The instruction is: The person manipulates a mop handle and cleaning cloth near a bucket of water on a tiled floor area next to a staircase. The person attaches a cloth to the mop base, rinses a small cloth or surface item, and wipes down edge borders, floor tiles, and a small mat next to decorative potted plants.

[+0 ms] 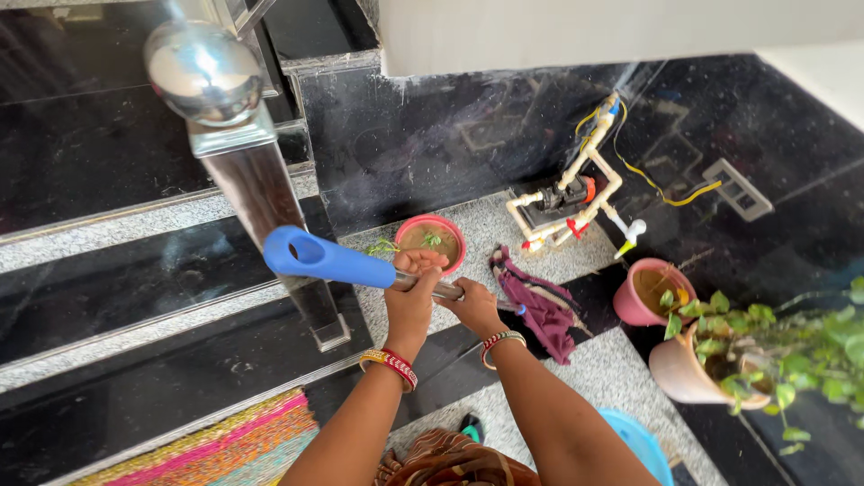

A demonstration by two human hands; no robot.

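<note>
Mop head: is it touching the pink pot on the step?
No. The maroon mop head lies on the grey step, apart from the pink pot to its left.

Hidden or cut off, for your record: mop shaft [447, 291], covered where your left hand [412, 290] and right hand [472, 306] wrap it; blue tub [641, 443], cut by the bottom edge; striped mat [225, 447], likewise; leafy plant [792, 355], clipped at right.
</note>
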